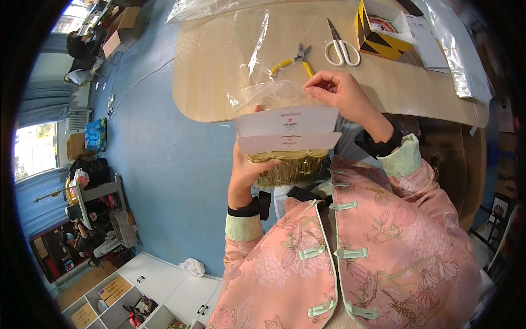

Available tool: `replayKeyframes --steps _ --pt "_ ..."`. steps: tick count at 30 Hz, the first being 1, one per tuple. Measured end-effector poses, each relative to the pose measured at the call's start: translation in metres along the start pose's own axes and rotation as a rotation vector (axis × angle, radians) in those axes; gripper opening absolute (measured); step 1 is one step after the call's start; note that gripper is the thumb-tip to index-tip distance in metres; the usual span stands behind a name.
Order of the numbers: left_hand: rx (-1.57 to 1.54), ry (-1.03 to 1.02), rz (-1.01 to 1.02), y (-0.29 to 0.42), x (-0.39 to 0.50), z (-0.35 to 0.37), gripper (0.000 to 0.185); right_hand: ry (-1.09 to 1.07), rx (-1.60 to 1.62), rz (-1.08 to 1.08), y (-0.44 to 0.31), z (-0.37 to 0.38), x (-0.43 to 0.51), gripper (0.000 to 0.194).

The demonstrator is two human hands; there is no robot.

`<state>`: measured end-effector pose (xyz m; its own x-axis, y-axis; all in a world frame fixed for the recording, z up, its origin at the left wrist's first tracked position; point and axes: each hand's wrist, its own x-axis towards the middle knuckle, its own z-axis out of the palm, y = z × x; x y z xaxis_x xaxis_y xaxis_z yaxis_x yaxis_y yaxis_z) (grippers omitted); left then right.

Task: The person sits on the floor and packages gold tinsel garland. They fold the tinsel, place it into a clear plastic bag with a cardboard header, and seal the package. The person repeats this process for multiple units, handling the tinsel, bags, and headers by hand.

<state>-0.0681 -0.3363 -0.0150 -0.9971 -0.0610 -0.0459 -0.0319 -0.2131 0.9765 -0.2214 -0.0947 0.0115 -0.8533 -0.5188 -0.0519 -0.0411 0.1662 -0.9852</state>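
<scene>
Below the table edge, my left hand [250,164] holds a gold fringed trim piece [287,170] fixed to a folded white printed card [287,123]. Its thumb lies across the gold braid; some fingers are hidden behind the card. My right hand [335,94] is raised above the card's right corner, fingers curled with the fingertips close together; whether they pinch the thin film cannot be told. A clear plastic bag [263,90] lies just beyond the card. Yellow-handled cutting pliers [302,55] and white-handled scissors [341,49] rest on the wooden table [205,82].
A yellow-and-black box [380,43] holds a red round item. Plastic sleeves [464,70] lie at the table's right. More clear film [213,8] is at the far edge. At left are a cardboard box [121,26], a cable on the blue floor, white cabinets [158,275] and people.
</scene>
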Motion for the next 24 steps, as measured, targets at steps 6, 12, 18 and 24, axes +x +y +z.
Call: replayKeyframes --steps 6,12,18,24 --pt "-0.200 0.227 -0.037 -0.007 -0.011 0.001 0.059 0.103 0.072 -0.115 -0.001 0.013 0.000 0.014" --pt "-0.076 0.250 -0.076 0.007 -0.005 0.010 0.064 0.353 -0.118 -0.320 -0.027 0.018 -0.010 0.009" --pt "-0.237 0.319 -0.092 0.024 0.000 0.032 0.046 0.433 -0.378 -0.695 -0.046 0.028 -0.016 0.011" --pt "-0.082 0.421 -0.074 0.035 0.006 0.058 0.066 0.395 -0.587 -0.692 -0.059 0.047 -0.006 0.024"
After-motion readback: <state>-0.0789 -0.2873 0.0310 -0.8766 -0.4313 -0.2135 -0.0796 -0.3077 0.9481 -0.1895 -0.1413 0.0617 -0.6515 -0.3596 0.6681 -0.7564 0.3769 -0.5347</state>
